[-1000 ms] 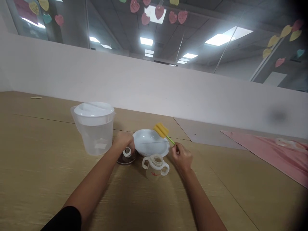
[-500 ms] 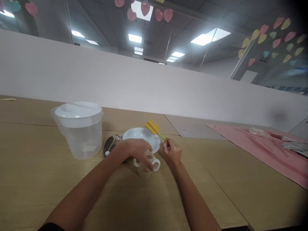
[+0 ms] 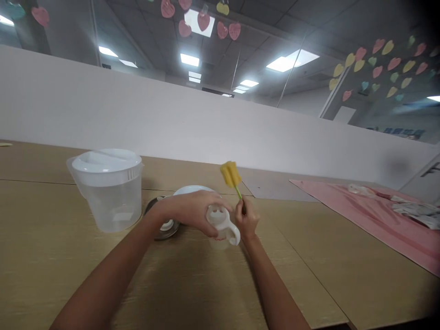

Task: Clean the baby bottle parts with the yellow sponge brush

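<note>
The left hand [image 3: 190,213] is closed around a two-handled plastic sippy cup [image 3: 223,229] — fingers wrap over the near side of the cup, and it is held tilted, with its white collar and handles turned up toward the camera and a bit of red print showing low on the body. The cup is off the table, or at least looks lifted; the contact underneath is hidden. It sits to the right of the lidded plastic pitcher [image 3: 105,192], a short way along the table.

The right hand [image 3: 246,219] is curled in a tight pinch around the thin green stem of a sponge bottle brush [image 3: 233,178], just beside the cup, with the yellow sponge head pointing up. The two hands are close together, nearly touching at the cup.

Right of the pitcher and partly behind the left hand is a white plate [image 3: 192,189], mostly hidden. A dark round lid [image 3: 161,224] with a white centre piece lies just right of the pitcher, under the left wrist — exact type hard to tell.

All of this is on a light wood table [image 3: 44,275]. Well to the right of the pitcher lies a pink sheet [image 3: 374,215] with crumpled packets [image 3: 412,210] on it. Behind is a white partition [image 3: 137,114], with paper hearts [image 3: 378,64] hanging beyond it.
</note>
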`<control>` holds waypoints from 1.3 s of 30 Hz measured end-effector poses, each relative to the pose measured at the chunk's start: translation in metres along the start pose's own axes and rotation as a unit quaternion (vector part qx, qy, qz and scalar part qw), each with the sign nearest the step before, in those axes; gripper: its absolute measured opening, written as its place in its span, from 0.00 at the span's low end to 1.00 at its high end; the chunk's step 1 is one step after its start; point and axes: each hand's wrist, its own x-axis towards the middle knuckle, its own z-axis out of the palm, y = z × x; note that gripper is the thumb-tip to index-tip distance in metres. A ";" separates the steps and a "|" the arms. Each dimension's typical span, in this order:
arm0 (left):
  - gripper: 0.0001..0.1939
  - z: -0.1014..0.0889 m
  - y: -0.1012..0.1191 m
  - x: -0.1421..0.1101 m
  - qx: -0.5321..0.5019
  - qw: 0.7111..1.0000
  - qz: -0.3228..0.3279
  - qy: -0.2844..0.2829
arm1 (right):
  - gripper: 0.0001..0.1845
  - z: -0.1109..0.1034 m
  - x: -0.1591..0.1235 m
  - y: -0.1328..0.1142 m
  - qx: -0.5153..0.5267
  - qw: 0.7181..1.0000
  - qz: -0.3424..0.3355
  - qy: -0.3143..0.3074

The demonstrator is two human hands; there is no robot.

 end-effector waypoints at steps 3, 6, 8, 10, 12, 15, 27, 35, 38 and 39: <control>0.30 -0.015 -0.003 -0.008 -0.032 0.995 0.004 0.093 | 0.17 -0.003 0.003 -0.006 0.040 0.998 0.050 0.026; 0.30 -0.016 -0.023 -0.007 0.027 0.977 -0.048 0.204 | 0.18 -0.006 0.003 -0.012 0.058 0.997 0.023 0.035; 0.29 -0.013 -0.043 -0.004 0.088 0.956 -0.089 0.266 | 0.18 -0.007 0.002 -0.014 0.054 0.998 -0.030 0.024; 0.31 -0.009 -0.061 0.000 0.131 0.938 -0.117 0.299 | 0.17 -0.007 0.002 -0.016 0.048 0.994 -0.096 -0.015; 0.34 -0.006 -0.075 0.003 0.154 0.927 -0.133 0.315 | 0.16 -0.007 0.002 -0.016 0.039 0.987 -0.144 -0.061; 0.33 -0.004 -0.084 0.004 0.202 0.913 -0.153 0.319 | 0.16 -0.004 0.003 -0.014 0.033 0.980 -0.167 -0.099; 0.17 0.009 -0.084 0.014 0.409 0.879 -0.157 0.187 | 0.17 -0.003 0.003 -0.026 -0.018 0.965 -0.168 -0.202; 0.22 0.028 -0.077 0.032 0.370 0.914 -0.068 0.152 | 0.14 0.001 0.003 -0.038 -0.063 0.972 -0.177 -0.138; 0.23 0.021 -0.081 0.026 0.382 0.897 -0.107 0.194 | 0.13 -0.002 0.006 -0.028 -0.067 0.978 -0.153 -0.125; 0.23 0.017 -0.083 0.021 0.388 0.889 -0.123 0.209 | 0.14 -0.003 0.006 -0.022 -0.067 0.979 -0.149 -0.123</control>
